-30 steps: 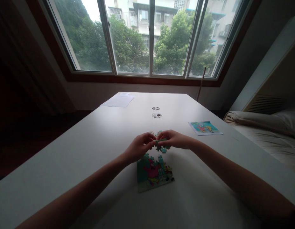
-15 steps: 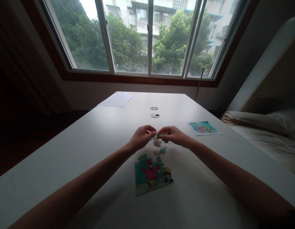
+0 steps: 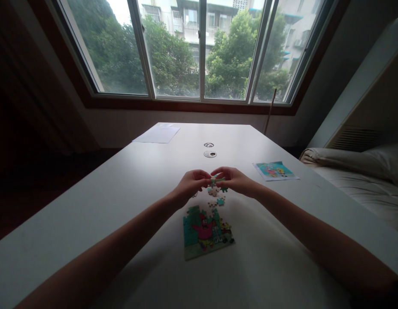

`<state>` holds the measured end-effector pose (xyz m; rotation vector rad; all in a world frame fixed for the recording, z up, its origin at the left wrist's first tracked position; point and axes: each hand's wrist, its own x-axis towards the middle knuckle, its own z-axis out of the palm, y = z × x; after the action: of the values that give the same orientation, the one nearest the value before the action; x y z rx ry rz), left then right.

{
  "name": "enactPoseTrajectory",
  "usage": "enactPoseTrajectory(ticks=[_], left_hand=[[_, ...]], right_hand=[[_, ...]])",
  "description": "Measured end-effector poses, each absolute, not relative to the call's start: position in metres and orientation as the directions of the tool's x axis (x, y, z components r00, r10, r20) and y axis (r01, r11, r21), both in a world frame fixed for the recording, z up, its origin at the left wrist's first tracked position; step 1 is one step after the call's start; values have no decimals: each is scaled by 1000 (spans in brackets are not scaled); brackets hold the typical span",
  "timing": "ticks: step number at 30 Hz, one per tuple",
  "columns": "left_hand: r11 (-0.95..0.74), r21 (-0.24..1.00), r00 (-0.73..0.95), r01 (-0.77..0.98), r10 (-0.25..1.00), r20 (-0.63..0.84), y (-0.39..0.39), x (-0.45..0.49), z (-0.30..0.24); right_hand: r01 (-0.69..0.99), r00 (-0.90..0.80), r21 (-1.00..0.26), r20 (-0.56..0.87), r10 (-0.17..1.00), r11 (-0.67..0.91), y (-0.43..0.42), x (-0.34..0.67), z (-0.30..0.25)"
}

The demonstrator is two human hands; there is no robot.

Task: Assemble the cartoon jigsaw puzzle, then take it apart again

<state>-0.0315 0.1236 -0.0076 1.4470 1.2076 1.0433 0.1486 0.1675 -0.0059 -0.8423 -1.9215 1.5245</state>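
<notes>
My left hand (image 3: 192, 183) and my right hand (image 3: 234, 180) meet over the middle of the table. The fingertips of both are closed on a small green jigsaw piece (image 3: 214, 182) between them. Loose jigsaw pieces (image 3: 214, 192), some face down and pale, some teal, lie just under and in front of my hands. Nearer to me is a partly assembled jigsaw puzzle (image 3: 205, 234) with a pink starfish figure on a teal ground; its upper edge is uneven.
A picture sheet (image 3: 276, 171) with the same cartoon figures lies on the right of the white table (image 3: 147, 171). White paper (image 3: 156, 134) is at the far left. Two round inserts (image 3: 210, 154) sit in the tabletop. A cushioned seat (image 3: 363, 171) stands to the right.
My right hand's fingers have shifted a little, and the green piece now sits between both hands' fingertips. The assembled puzzle has stayed in place on the table.
</notes>
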Motion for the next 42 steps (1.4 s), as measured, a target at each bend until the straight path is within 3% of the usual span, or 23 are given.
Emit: enactPoseTrajectory(ticks=[7, 18, 28, 35, 42], left_hand=[[-56, 970, 106, 237, 994, 32, 124, -32, -8], [-130, 939, 168, 319, 983, 79, 118, -28, -3], [-103, 949, 199, 299, 979, 43, 122, -33, -7], [-14, 966, 257, 258, 965, -54, 129, -41, -17], [-56, 946, 147, 319, 989, 9, 130, -42, -14]], right_hand=[[147, -636, -971, 53, 770, 189, 168, 149, -10], [80, -660, -984, 69, 748, 160, 165, 143, -10], [239, -620, -917, 109, 777, 319, 171, 152, -11], [213, -673, -875, 191, 715, 435, 172, 156, -12], [218, -666, -878, 184, 723, 425, 172, 157, -14]])
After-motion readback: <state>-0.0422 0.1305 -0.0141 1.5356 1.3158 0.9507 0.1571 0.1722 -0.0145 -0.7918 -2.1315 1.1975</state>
